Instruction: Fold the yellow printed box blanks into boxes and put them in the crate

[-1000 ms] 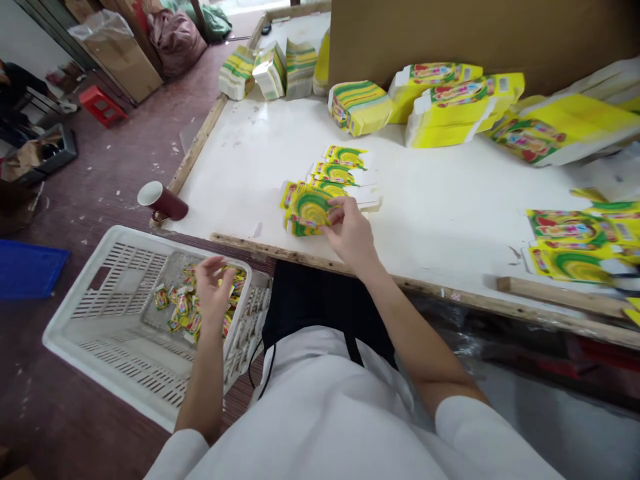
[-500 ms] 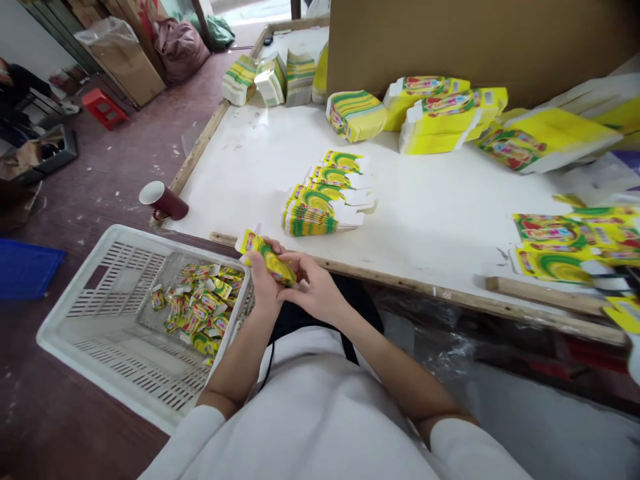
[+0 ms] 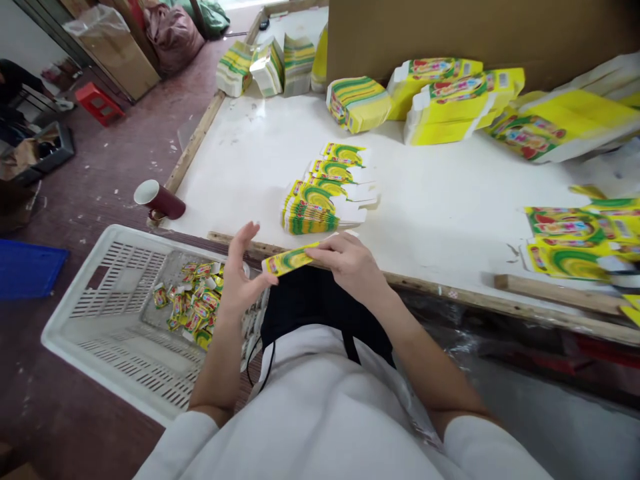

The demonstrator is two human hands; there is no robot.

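My right hand (image 3: pixel 350 263) grips a small yellow-green carton (image 3: pixel 289 260) at its right end, held level just in front of the table's wooden edge. My left hand (image 3: pixel 241 273) touches the carton's left end with its palm, fingers stretched upward. Behind the hands a fanned stack of flat yellow-green cartons (image 3: pixel 320 200) lies on the white table (image 3: pixel 440 200). Below my left hand stands a white plastic crate (image 3: pixel 110 320) holding several small folded cartons (image 3: pixel 195 307).
A dark red mug (image 3: pixel 159 200) lies on its side at the table's left corner. Bundles of flat cartons (image 3: pixel 450 100) line the back, in front of a brown cardboard sheet (image 3: pixel 475 33). More flat cartons (image 3: pixel 575 240) and a wooden stick (image 3: pixel 555 297) lie right.
My right hand took a carton from the fanned stack and brought it to the table's edge. My left hand rose from the crate to meet it and now opens against its end.
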